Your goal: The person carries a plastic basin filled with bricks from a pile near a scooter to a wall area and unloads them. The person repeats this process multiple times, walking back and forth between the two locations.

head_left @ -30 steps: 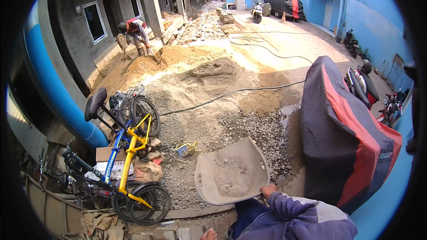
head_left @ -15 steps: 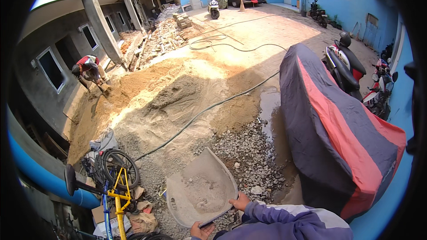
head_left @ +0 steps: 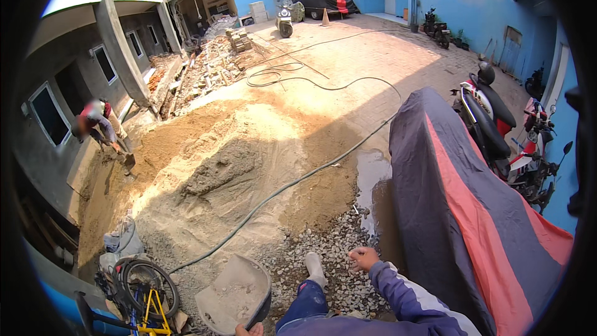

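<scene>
A grey scoop-shaped carrying pan (head_left: pixel 231 295), coated with dried sand or cement, tilts low in front of me at the bottom. My left hand (head_left: pixel 250 330) is closed on its near rim, partly cut off by the picture's lower edge. Apart from the pan, my right hand (head_left: pixel 364 259) hangs over the gravel (head_left: pixel 336 236) with nothing in it, fingers loosely apart. Below it, my boot (head_left: pixel 315 267) stands on the stones. Beyond the pan spreads a large sand pile (head_left: pixel 249 162).
A green hose (head_left: pixel 267 201) crosses the sand. Covered motorbike shape (head_left: pixel 435 211) and a puddle (head_left: pixel 373 171) lie to the right; a yellow bicycle (head_left: pixel 149 305) stands left. At far left, a bent-over person (head_left: pixel 99 123) works the sand with a tool. Rubble (head_left: pixel 208 68) lies beyond.
My right hand has let go of the pan and moved up and right. The pan has shifted left and down in my left hand. My boot has come into view; the other person's tool has moved.
</scene>
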Demonstrator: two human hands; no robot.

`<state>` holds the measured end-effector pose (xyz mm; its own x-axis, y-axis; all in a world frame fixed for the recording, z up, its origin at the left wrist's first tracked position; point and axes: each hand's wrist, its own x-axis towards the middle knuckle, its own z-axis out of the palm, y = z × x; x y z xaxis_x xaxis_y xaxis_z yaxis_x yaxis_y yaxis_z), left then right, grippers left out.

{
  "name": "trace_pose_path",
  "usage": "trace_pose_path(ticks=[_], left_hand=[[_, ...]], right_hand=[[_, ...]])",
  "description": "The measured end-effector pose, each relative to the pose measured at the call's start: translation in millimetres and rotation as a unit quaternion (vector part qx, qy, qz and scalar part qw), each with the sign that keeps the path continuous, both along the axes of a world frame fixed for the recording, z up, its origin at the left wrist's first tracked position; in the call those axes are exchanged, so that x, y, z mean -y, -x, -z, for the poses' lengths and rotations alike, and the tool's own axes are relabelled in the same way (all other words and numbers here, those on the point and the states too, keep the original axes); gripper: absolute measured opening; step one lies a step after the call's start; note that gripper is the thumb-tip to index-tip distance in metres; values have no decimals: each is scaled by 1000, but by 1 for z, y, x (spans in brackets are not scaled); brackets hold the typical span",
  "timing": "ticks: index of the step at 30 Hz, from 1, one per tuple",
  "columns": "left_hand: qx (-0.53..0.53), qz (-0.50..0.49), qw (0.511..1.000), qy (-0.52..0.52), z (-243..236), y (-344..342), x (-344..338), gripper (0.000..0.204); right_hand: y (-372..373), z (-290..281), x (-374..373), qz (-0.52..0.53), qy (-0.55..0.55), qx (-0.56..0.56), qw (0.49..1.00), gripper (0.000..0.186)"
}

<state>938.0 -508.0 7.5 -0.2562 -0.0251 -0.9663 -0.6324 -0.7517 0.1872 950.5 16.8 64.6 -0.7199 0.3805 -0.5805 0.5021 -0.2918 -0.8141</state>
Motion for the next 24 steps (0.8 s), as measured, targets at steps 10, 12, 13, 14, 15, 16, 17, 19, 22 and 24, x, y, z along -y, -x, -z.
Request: trace_pose_path(ticks=[10,12,13,14,15,16,17,19,22,24], left_hand=[[38,-51,997,38,-21,294,-184,78],[9,-34,999,36,-25,356,-218,76],[-8,-26,999,33,-23,386,-235,76],[-15,-18,999,29,-20,415,-252,74],[-25,-11,999,24,-15,447,-268,73],[-26,-12,999,27,-10,480,-286,71],[-37,23,999,33,-4,510,-303,76],[-51,36,997,38,5,565,-341,70],[-34,39,997,63,7,627,-395,68],[-15,32,998,59,5,672,-443,69]], right_hand=[[-43,89,-145,349,103,347,864,5],[-26,79,-148,381,107,365,843,14],[-8,74,-157,378,99,377,839,13],[16,74,-168,376,110,375,840,13],[39,76,-181,372,122,373,841,13],[64,82,-195,369,133,369,843,12],[90,92,-214,365,143,365,845,12],[138,124,-258,355,159,355,850,12],[219,187,-345,338,189,330,861,12],[294,221,-415,361,306,286,833,12]])
